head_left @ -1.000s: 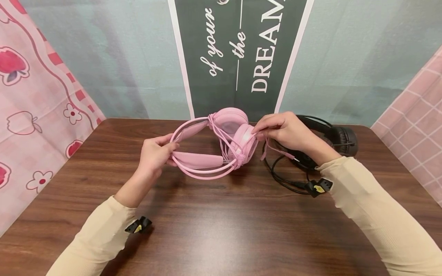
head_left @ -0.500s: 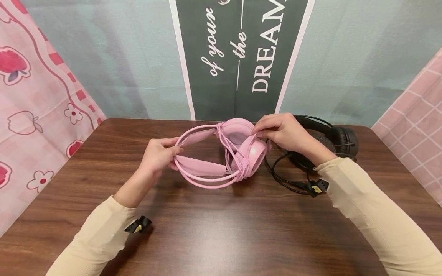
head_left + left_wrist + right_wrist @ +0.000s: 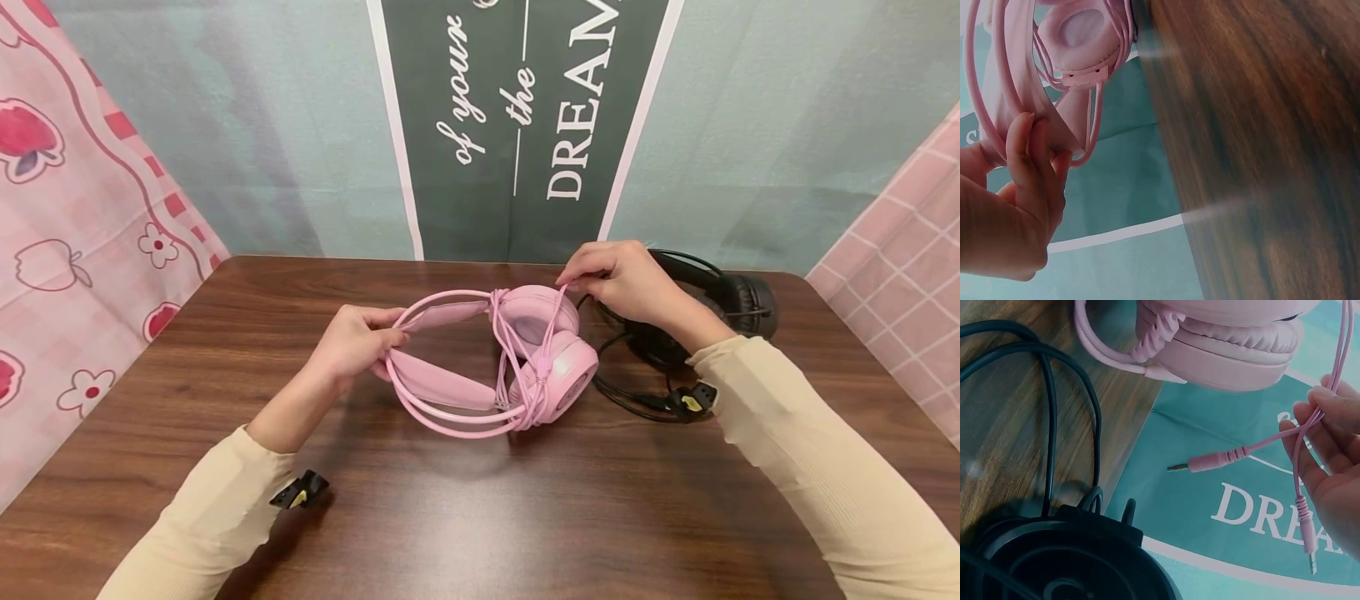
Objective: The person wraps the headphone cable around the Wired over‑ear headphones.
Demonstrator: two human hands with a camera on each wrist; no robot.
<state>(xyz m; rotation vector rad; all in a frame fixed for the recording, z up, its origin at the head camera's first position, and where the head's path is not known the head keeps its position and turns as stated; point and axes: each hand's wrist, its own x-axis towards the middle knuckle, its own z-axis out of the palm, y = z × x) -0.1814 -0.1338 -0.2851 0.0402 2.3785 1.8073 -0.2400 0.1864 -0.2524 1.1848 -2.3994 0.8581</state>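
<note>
Pink over-ear headphones (image 3: 450, 390) are held on their side above the table, the headband towards the left and both ear cups towards the right. My left hand (image 3: 362, 342) grips the top of the headband between thumb and fingers. Their pink cable (image 3: 542, 367) is wound around the ear cups and headband ends. My right hand (image 3: 626, 279) pinches the cable's free end and draws it up above the cups. Two plugs dangle from that hand in the right wrist view, one an audio jack plug (image 3: 1207, 462), the other a second thin plug (image 3: 1307, 531).
Black headphones (image 3: 742, 307) lie at the back right of the wooden table (image 3: 465, 517), partly behind my right hand. Their black cable (image 3: 622, 400) loops in front of them. A cloth backdrop with lettering (image 3: 517, 125) stands behind the table, with patterned pink cloths at both sides.
The pink headphones have come lower, nearer to me and slightly right, with my left hand following. My right hand stays nearly in place, and the cable now stretches between it and the cups.
</note>
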